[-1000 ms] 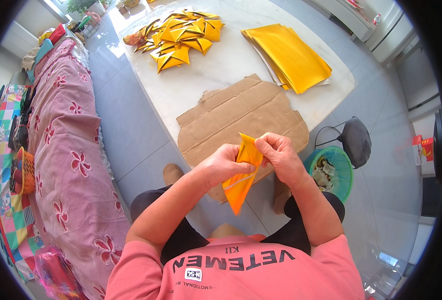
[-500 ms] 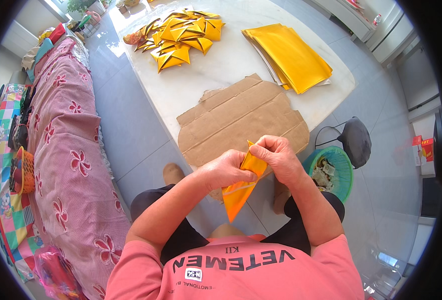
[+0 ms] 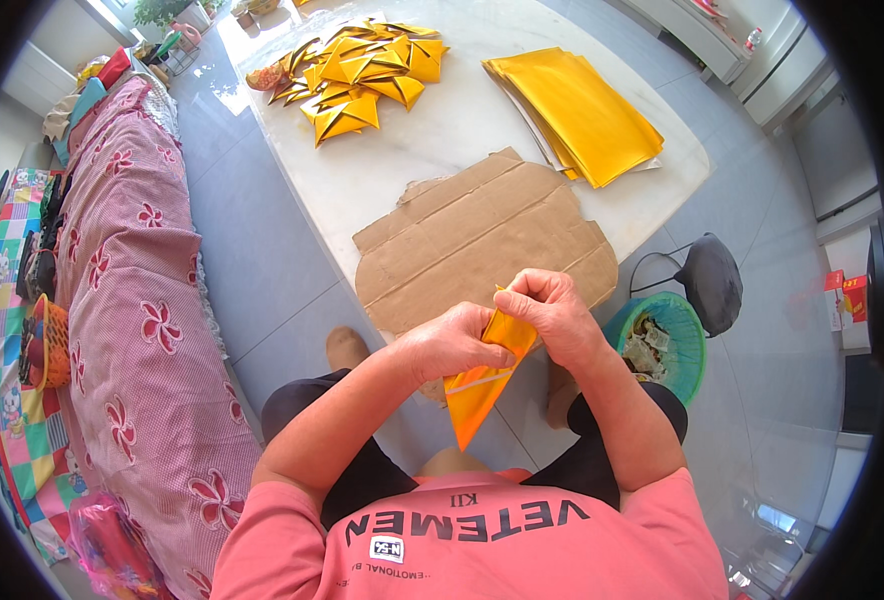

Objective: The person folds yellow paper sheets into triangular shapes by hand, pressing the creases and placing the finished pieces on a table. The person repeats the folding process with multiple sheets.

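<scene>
Between my two hands is a folded sheet of gold paper (image 3: pixel 474 398), its pointed lower end hanging down toward my lap. My left hand (image 3: pixel 454 343) is closed round its middle, thumb laid across the front. At the upper edge, the thumb and fingers of my right hand (image 3: pixel 550 308) pinch the paper. Both hands are above the near edge of a brown cardboard sheet (image 3: pixel 482 235). Farther off on the white table (image 3: pixel 432 160) are a heap of folded gold paper pieces (image 3: pixel 362 68) at the left and a stack of flat gold sheets (image 3: pixel 577 110) at the right.
A green bin (image 3: pixel 700 350) with scraps inside stands on the floor by my right knee, next to a dark grey round-topped thing (image 3: pixel 712 285). Along the left runs a couch under a pink flowered cover (image 3: pixel 137 280), with an orange basket (image 3: pixel 52 345) beside it.
Both hands keep their hold on the gold paper, nearly in the same place. The paper has shifted very slightly, its lower point a little lower.
</scene>
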{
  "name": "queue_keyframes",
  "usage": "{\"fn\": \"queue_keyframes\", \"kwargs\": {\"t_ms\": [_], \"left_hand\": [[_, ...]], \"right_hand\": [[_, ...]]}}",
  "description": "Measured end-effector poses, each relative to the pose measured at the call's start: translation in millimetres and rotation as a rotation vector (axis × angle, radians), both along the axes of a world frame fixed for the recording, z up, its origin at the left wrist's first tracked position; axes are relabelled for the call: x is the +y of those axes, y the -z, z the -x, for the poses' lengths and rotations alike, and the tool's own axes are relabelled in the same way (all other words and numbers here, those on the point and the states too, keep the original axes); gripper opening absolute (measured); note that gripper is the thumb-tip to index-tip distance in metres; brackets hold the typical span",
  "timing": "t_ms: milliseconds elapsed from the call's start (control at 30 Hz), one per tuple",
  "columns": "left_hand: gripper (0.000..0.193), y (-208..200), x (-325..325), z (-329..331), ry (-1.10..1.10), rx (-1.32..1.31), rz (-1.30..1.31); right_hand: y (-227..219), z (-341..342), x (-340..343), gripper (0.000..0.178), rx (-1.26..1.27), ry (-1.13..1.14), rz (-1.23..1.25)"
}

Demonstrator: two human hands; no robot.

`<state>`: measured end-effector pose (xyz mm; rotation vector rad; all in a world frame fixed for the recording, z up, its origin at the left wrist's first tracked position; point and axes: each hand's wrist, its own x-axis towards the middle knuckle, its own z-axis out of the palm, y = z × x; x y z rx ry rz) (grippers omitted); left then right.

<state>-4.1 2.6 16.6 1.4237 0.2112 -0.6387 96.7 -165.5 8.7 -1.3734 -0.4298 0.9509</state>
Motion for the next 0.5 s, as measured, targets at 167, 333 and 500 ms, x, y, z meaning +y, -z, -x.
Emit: {"fn": "queue_keyframes", "kwargs": {"t_ms": [167, 333, 500], "left_hand": [[0.031, -2, -1, 0, 0.05, -0.014, -0.076], [0.031, -4, -3, 0, 0.033, 0.002, -0.056], [0.032, -2, 1, 1, -0.121, 0.022, 0.091]], "right_hand": [[-3, -2, 2, 0.023, 0.031, -0.023, 0.023], [2, -5, 1, 0.026, -0.014, -0.043, 0.017], [-6, -5, 4, 0.028, 0.041, 0.012, -0.035]]}}
